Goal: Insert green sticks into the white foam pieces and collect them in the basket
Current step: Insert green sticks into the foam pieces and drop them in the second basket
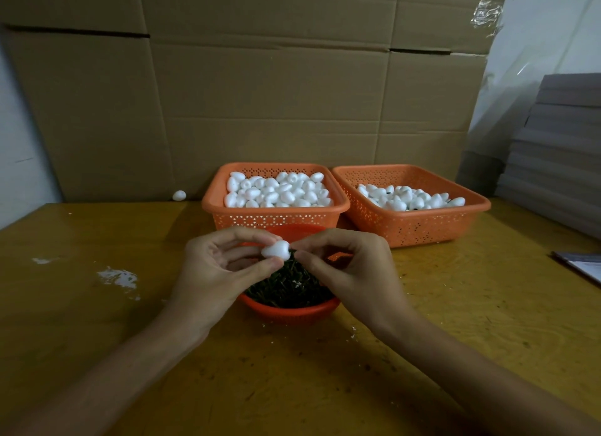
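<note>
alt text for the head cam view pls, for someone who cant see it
A left hand pinches a white foam piece while the right hand pinches what looks like a green stick against it, above a red bowl of green sticks. Behind, on the wooden table, the left basket and right basket, both orange, hold more foam pieces.

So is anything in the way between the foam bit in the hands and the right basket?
Nothing visible does. The left hand pinches the foam piece, the right hand pinches a green stick at its end, and the right basket stands open-topped beyond that hand, with no other thing between.
</note>
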